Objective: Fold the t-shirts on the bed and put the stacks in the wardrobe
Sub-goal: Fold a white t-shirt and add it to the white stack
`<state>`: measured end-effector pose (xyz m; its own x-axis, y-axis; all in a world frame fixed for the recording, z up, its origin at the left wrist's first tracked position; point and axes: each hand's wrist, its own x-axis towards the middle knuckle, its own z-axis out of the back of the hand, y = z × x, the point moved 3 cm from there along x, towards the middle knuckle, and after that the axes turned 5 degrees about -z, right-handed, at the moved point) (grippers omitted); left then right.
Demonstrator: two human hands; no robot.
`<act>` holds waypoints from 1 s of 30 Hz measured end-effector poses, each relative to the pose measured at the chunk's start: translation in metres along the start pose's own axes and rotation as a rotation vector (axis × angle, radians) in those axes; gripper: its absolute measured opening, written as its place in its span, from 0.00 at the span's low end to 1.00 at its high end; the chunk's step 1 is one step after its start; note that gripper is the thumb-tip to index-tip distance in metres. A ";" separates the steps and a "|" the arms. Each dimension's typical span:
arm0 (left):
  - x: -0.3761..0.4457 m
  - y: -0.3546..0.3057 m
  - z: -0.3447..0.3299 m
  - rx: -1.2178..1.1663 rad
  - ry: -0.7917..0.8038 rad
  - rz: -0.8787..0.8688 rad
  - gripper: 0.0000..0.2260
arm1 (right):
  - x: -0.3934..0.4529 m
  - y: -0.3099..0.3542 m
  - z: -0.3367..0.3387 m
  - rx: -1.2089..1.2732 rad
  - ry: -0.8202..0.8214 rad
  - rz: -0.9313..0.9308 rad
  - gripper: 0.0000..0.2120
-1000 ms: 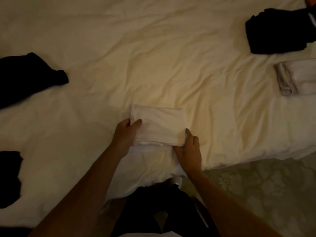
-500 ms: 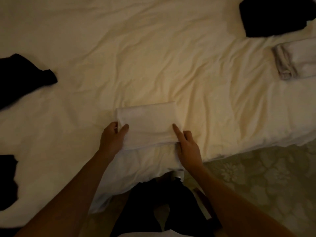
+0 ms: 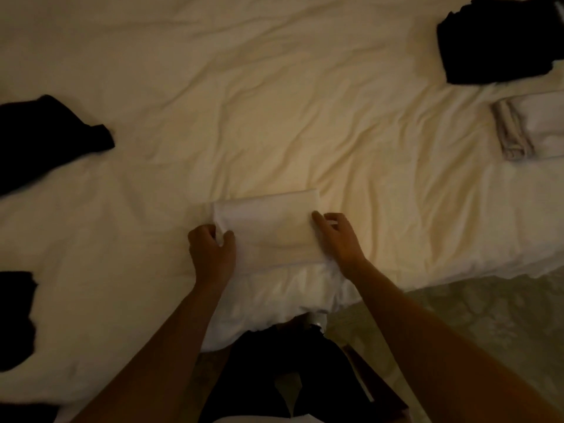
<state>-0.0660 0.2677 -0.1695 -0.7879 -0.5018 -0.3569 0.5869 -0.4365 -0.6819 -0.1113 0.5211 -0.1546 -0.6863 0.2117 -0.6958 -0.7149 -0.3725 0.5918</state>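
Now square up the folded white t-shirt [image 3: 268,230] at lower centre of the bed [image 3: 274,102]: your left hand [image 3: 212,254] pinches its left edge, your right hand [image 3: 338,239] rests loose-fingered at its right edge. Grip both ends evenly before lifting, so the layers don't slip. Count: one white stack [image 3: 531,129] and one black stack [image 3: 500,41] at upper right; two loose black garments [image 3: 45,138] at left.
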 end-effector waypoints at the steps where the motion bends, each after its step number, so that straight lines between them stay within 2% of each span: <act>1: -0.001 -0.004 0.001 -0.067 0.008 0.051 0.19 | 0.005 0.006 -0.005 -0.020 0.027 -0.041 0.24; 4: 0.004 -0.008 0.002 -0.248 0.098 0.224 0.37 | 0.006 0.015 -0.012 0.009 0.104 -0.066 0.18; 5: 0.006 -0.010 0.002 -0.306 0.152 0.284 0.40 | 0.002 0.019 -0.010 0.048 0.115 -0.057 0.16; 6: 0.010 -0.012 0.003 -0.376 0.207 0.339 0.39 | -0.002 0.021 -0.008 0.078 0.112 -0.039 0.15; 9: 0.007 -0.037 0.013 -0.585 0.345 0.424 0.26 | -0.018 0.036 0.009 0.158 0.097 0.035 0.11; 11: 0.001 -0.070 0.023 -0.645 0.390 0.339 0.24 | -0.031 0.056 0.031 0.204 0.068 0.085 0.07; 16: -0.016 -0.181 0.039 -0.660 0.366 0.030 0.28 | -0.068 0.130 0.118 0.239 -0.040 0.222 0.08; 20: -0.045 -0.263 0.029 -0.707 0.458 -0.101 0.17 | -0.094 0.164 0.200 0.249 -0.121 0.280 0.13; 23: -0.062 -0.313 0.020 -0.699 0.481 -0.163 0.18 | -0.106 0.174 0.256 0.257 -0.181 0.340 0.12; 27: -0.086 -0.365 -0.009 -0.666 0.460 -0.236 0.26 | -0.104 0.165 0.319 0.294 -0.241 0.395 0.15; 30: -0.109 -0.402 -0.042 -0.689 0.421 -0.289 0.23 | -0.093 0.158 0.367 0.312 -0.246 0.425 0.14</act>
<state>-0.2238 0.5288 0.1166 -0.9728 -0.0621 -0.2233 0.2153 0.1146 -0.9698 -0.2096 0.7744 0.1526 -0.9059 0.3191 -0.2785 -0.3503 -0.1948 0.9162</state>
